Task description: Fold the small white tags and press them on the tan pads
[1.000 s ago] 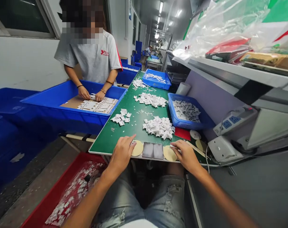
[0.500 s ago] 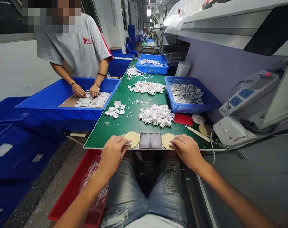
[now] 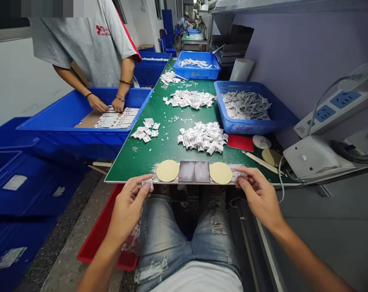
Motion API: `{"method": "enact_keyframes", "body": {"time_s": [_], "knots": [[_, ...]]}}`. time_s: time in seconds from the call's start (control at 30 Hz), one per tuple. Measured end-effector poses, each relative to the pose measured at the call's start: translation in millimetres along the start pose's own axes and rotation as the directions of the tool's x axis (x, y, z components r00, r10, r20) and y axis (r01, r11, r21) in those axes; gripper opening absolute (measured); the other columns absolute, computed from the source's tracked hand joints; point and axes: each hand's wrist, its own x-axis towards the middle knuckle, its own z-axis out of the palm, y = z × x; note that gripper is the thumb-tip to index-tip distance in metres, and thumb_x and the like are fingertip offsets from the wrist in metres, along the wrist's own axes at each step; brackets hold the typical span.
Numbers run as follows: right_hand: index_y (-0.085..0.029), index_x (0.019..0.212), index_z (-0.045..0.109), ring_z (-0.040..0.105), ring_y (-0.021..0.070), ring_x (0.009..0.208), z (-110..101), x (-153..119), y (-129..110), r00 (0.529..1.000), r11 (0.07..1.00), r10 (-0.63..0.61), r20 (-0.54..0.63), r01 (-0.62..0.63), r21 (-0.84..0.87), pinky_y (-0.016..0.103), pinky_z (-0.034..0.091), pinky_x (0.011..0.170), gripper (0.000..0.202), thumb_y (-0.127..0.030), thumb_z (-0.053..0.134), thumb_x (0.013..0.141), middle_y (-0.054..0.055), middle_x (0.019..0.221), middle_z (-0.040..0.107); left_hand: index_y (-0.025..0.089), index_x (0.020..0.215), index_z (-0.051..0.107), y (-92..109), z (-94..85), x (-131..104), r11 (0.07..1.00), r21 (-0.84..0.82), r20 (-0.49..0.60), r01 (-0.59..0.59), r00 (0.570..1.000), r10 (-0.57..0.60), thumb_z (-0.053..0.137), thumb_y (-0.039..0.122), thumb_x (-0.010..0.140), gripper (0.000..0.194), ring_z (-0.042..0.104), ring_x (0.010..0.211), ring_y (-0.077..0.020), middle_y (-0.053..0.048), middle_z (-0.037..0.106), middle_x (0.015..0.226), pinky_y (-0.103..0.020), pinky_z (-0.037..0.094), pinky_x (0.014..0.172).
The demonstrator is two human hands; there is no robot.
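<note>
My left hand (image 3: pixel 131 198) pinches a small white part (image 3: pixel 147 185) just off the front edge of the green table (image 3: pixel 168 140). On the other side, my right hand (image 3: pixel 259 192) closes its fingertips on another small white part (image 3: pixel 240 174). Between the hands, along the table's edge, lie a pale yellow disc (image 3: pixel 167 170), two dark grey square blocks (image 3: pixel 194 172) side by side, and a second yellow disc (image 3: pixel 221 173). Behind them is a large heap of white plastic parts (image 3: pixel 202 137), with a smaller heap (image 3: pixel 146 130) to its left.
A blue basket (image 3: pixel 247 127) of white parts, a red pad (image 3: pixel 240 142) and a knife (image 3: pixel 263 162) are at the right. A blue tray (image 3: pixel 197 74) stands farther back. Across the left side, a person (image 3: pixel 89 48) handles white pieces in a blue bin (image 3: pixel 71 132). Below is a red bin (image 3: pixel 95 231).
Both hands have moved outward off the yellow discs, which now show whole. The camera view has tilted down a little.
</note>
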Motion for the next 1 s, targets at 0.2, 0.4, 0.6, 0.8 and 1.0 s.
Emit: {"method": "enact_keyframes", "body": {"time_s": [0.2,0.4,0.6,0.8,1.0], "knots": [[-0.021,0.096,0.061,0.06,0.0213,0.087,30,47,5,0.985,0.969,-0.129,0.113,0.149,-0.197,0.034,0.045,0.075,0.013,-0.032,0.055,0.093,0.006,0.092,0.066,0.02,0.095,0.062,16,36.7,52,0.925,0.274,-0.017,-0.264,0.96,0.279,0.06,0.029,0.086,0.012,0.063,0.089,-0.0212,-0.004,0.068,0.095,-0.035,0.048,0.082],[-0.02,0.104,0.067,0.053,0.0264,0.095,23,52,6,0.87,0.558,-0.351,0.346,0.491,-0.668,0.038,0.036,0.075,0.02,-0.017,0.049,0.096,0.011,0.105,0.069,0.022,0.095,0.062,3,28.5,64,0.587,0.653,0.212,-0.478,0.86,0.464,0.057,0.024,0.091,0.008,0.056,0.095,-0.0258,-0.006,0.068,0.095,-0.038,0.042,0.085],[-0.017,0.099,0.067,0.05,0.0234,0.081,17,52,-3,0.793,0.376,-0.333,0.51,0.607,-0.7,0.038,0.031,0.07,0.024,-0.011,0.044,0.096,0.011,0.093,0.067,0.022,0.094,0.064,9,20.0,63,0.554,0.61,0.349,-0.566,0.82,0.454,0.051,0.026,0.095,0.014,0.054,0.089,-0.0248,-0.006,0.067,0.093,-0.036,0.041,0.077],[-0.02,0.091,0.066,0.047,0.0234,0.078,17,48,-7,0.815,0.339,-0.323,0.482,0.575,-0.745,0.038,0.027,0.067,0.022,-0.021,0.046,0.099,0.009,0.086,0.066,0.023,0.091,0.066,9,18.6,62,0.563,0.637,0.286,-0.527,0.84,0.461,0.054,0.031,0.094,0.015,0.052,0.084,-0.025,-0.005,0.068,0.086,-0.037,0.04,0.076],[-0.02,0.093,0.066,0.048,0.0233,0.079,20,53,-6,0.826,0.39,-0.327,0.459,0.561,-0.731,0.038,0.028,0.067,0.021,-0.015,0.046,0.097,0.009,0.086,0.065,0.023,0.091,0.067,15,28.0,70,0.566,0.638,0.306,-0.523,0.846,0.437,0.054,0.03,0.094,0.015,0.051,0.081,-0.0243,-0.005,0.069,0.087,-0.036,0.038,0.073]]}}
